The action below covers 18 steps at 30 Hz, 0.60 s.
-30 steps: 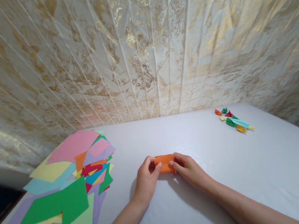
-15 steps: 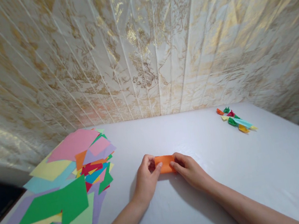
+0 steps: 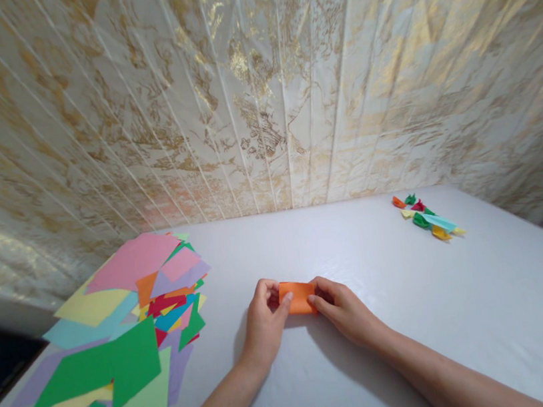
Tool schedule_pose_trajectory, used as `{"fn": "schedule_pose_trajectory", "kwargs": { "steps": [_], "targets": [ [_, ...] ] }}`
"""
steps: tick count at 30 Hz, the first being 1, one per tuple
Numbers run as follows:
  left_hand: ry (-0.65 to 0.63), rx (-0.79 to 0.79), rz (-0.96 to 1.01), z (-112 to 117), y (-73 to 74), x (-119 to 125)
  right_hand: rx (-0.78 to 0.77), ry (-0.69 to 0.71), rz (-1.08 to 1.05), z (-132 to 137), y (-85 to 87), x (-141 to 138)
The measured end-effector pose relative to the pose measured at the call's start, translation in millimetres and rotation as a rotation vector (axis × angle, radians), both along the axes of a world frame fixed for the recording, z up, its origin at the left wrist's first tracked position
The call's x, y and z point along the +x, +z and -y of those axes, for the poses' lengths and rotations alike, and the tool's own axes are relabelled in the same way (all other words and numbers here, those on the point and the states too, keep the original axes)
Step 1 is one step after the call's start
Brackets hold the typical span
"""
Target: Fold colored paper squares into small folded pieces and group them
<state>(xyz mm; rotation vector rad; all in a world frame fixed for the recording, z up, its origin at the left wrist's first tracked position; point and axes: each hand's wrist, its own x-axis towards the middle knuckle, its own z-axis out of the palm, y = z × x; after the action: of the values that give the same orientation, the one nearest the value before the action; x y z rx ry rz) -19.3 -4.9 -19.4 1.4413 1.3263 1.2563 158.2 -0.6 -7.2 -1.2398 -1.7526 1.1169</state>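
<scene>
A small orange piece of paper (image 3: 299, 298), roughly rectangular, is held between my two hands just above the white table. My left hand (image 3: 268, 315) pinches its left edge, thumb on the near face and fingers behind. On the opposite edge, my right hand (image 3: 340, 305) grips the paper the same way, thumb in front. The fingertips behind the paper are hidden.
To the left, a loose heap of coloured paper, with a large green sheet (image 3: 97, 366) and a pink sheet (image 3: 132, 260), covers the white table (image 3: 357, 238). Several small folded paper pieces, one light blue (image 3: 438, 222), lie at the back right. A gold-patterned curtain (image 3: 257, 98) hangs behind.
The orange paper and both hands have shifted very slightly left and up. The paper is a little tilted now, and both hands keep their hold.
</scene>
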Motion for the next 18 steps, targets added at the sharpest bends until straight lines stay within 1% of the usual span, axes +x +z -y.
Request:
{"fn": "schedule_pose_trajectory", "kwargs": {
  "steps": [6, 13, 18],
  "targets": [
    [0.005, -0.024, 0.044, -0.5, -1.2, -1.2, 0.002, 0.012, 0.015, 0.6, -0.2, 0.8],
    [-0.064, -0.059, -0.033, 0.1, 10.2, -1.6, 0.011, 0.017, 0.023, 1.0, -1.9, 1.1],
    [-0.062, -0.051, -0.047, 0.5, 10.1, -2.7, 0.011, 0.011, 0.019, 0.6, 1.0, 0.4]
  ]
}}
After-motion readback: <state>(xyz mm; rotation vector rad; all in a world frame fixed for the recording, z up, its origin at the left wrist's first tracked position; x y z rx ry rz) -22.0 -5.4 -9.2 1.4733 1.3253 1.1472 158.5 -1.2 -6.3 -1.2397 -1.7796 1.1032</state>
